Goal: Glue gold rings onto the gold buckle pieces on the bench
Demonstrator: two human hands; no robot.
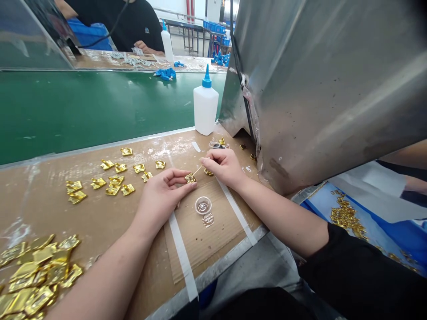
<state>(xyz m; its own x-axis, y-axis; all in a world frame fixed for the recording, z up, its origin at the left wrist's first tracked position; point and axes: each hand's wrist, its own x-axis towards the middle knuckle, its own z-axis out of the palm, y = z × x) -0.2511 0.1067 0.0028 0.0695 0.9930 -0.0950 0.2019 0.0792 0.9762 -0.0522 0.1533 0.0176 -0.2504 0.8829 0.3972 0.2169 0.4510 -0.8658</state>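
Note:
My left hand point(167, 191) pinches a small gold metal piece point(190, 178) between thumb and fingertips, above the cardboard. My right hand point(224, 166) is closed on a thin wooden stick point(198, 170), whose lower end reaches the gold piece. Just below the hands sits a small clear plastic cup point(203, 205) with a glossy clear substance in it. A crumpled clear bit point(208, 220) lies against its near side. Partly behind my right hand, another gold piece point(208, 172) rests on the board.
Several gold pieces point(113, 189) are spread left of my hands, with a larger pile point(40, 271) at front left. A white bottle point(206, 106) stands near the green belt point(100, 106). A metal panel point(316, 89) rises on the right. Across the belt sits a person point(133, 26).

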